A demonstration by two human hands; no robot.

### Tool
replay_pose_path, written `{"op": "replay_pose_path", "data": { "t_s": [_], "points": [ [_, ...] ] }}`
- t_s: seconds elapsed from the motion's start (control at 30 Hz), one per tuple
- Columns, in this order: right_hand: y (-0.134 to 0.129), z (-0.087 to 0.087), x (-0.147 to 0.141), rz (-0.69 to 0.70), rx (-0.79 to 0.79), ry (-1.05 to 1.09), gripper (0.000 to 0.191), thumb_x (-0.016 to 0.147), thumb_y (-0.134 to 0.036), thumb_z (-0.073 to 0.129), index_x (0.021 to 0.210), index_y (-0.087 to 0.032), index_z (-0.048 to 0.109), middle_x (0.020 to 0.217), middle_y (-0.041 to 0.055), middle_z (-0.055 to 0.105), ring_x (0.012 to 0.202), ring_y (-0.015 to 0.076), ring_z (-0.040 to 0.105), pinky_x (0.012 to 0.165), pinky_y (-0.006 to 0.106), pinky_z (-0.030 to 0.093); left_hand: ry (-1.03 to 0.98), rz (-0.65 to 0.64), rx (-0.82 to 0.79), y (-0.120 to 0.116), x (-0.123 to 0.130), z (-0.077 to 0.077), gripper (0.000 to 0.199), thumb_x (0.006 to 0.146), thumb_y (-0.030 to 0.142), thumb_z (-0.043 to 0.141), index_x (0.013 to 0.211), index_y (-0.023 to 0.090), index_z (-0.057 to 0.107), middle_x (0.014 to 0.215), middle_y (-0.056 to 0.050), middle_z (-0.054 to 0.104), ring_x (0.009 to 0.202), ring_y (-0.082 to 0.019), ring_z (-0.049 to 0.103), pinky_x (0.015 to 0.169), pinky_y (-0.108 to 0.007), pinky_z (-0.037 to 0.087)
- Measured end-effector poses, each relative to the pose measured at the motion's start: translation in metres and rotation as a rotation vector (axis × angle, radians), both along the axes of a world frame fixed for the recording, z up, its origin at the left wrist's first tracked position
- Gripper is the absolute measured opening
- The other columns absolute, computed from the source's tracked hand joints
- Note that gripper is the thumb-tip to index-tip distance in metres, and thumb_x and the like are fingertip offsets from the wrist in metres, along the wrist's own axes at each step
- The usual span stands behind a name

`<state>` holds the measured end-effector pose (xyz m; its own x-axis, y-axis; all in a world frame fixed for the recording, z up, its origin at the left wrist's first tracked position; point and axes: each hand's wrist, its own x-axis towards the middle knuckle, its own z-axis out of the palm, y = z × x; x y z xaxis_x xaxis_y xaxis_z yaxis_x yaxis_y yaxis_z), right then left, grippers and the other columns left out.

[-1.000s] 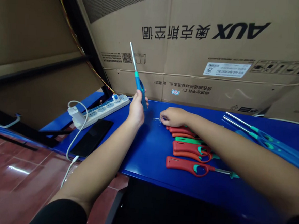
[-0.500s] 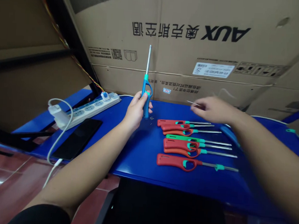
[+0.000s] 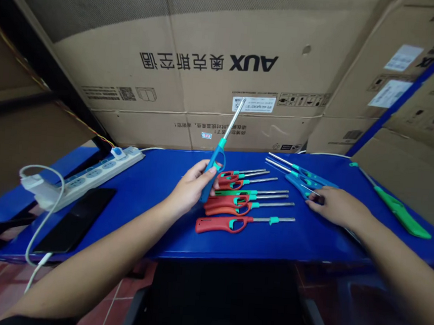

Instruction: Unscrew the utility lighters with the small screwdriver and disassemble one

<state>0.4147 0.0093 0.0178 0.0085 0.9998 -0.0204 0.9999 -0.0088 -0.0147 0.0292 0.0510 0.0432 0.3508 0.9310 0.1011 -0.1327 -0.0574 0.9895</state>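
Note:
My left hand (image 3: pixel 189 186) is closed round the handle of a blue long-nosed lighter (image 3: pixel 210 174), its metal tube tilted up and to the right. Closed on a small tool with a thin metal shaft (image 3: pixel 311 189) and dark handle, my right hand (image 3: pixel 335 206) is low over the table's right side. Just beyond it lie blue lighters (image 3: pixel 322 178), partly covered by the hand. Between my hands, several red and orange lighters and a green one form a column, tubes to the right. The nearest red lighter (image 3: pixel 212 224) has a teal piece (image 3: pixel 274 220) partway along its tube.
The blue table (image 3: pixel 174 239) is backed by a large cardboard sheet (image 3: pixel 196 27). At left are a white power strip (image 3: pixel 99 171), a charger cable and a black phone (image 3: pixel 75 219). Another green lighter (image 3: pixel 399 212) lies far right.
The view has turned right. My left hand has brought the blue lighter rightward over the column's handle ends, tilting it more. My right hand has lowered to the blue lighters, still holding the thin tool.

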Motion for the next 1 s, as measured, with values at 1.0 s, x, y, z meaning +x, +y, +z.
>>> {"op": "replay_pose_path", "data": {
  "t_s": [1.0],
  "points": [
    [-0.031, 0.047, -0.068, 0.795, 0.525, -0.091, 0.034, 0.094, -0.023, 0.047, 0.121, -0.029, 0.065, 0.115, -0.0009, 0.075, 0.081, 0.0155, 0.071, 0.064, 0.027, 0.050, -0.273, -0.122, -0.455, -0.075, 0.111, -0.020, 0.038, 0.077, 0.023, 0.074, 0.108, 0.020, 0.052, 0.079, -0.001, 0.068, 0.063, -0.015, 0.069, 0.060, -0.024, 0.052]
  ]
}}
